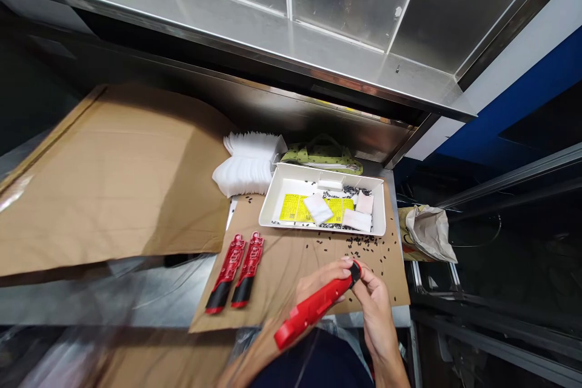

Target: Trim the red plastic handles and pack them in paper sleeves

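Far left on the steel bench (pixel 109 294), a big sheet of brown cardboard (pixel 113 176) slopes up toward the dark space under a steel shelf (pixel 273 30). Just right of it, a flatter piece of cardboard (pixel 291 279) lies on the bench as a mat. Two red plastic handles (pixel 226 273), each with a black lower part, lie side by side on the mat's left end, almost touching and well apart from the hands.

Beyond them, at the far edge of the mat, stands a fanned stack of white paper sheets (pixel 248 163). To its right is a white tray (pixel 277 194) holding yellow printed cards (pixel 291 207), white pads (pixel 318 209) and small black bits (pixel 352 191). A green patterned bag (pixel 322 154) lies behind the tray. More black bits (pixel 359 254) are scattered over the mat in front of it.

Near the middle of the mat, the left hand (pixel 318 285), slightly blurred, has its fingers closed around a red handle (pixel 313 309), which slants down toward the near left. The right hand (pixel 373 303) meets the handle's far tip, its thumb and fingers pressed together on a small black piece (pixel 355 273) there. The two hands are touching.

Farther right, a crumpled paper bag (pixel 430 233) sits at the mat's right edge, and a blue panel (pixel 513 97) runs along the far right.
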The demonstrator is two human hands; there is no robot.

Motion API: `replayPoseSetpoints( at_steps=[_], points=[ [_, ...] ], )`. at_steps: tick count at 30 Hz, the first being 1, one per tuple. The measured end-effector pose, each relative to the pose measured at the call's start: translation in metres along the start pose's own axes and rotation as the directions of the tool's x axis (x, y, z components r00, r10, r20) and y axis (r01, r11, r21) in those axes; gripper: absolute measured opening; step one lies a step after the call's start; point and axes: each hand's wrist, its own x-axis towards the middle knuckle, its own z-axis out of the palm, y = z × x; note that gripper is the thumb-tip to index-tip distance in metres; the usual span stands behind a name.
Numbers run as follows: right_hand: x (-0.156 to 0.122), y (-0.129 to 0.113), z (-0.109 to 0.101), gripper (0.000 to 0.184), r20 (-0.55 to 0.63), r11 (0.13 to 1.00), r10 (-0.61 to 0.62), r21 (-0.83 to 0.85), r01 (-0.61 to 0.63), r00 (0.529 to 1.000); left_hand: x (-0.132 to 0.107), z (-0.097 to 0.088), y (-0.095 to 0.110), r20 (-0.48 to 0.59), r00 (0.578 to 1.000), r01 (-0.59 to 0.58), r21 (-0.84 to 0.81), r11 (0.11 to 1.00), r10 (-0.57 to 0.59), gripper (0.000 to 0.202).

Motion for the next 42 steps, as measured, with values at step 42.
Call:
replayPoseSetpoints(
  at_steps=[42],
  points=[
    [0.08, 0.109, -0.053, 0.024, 0.637, 0.008, -0.015, -0.77, 0.638, 0.77, 0.024, -0.033, 0.041, -0.193, 0.889, 0.209, -0.634, 0.745, -0.414, 0.033]
  ],
)
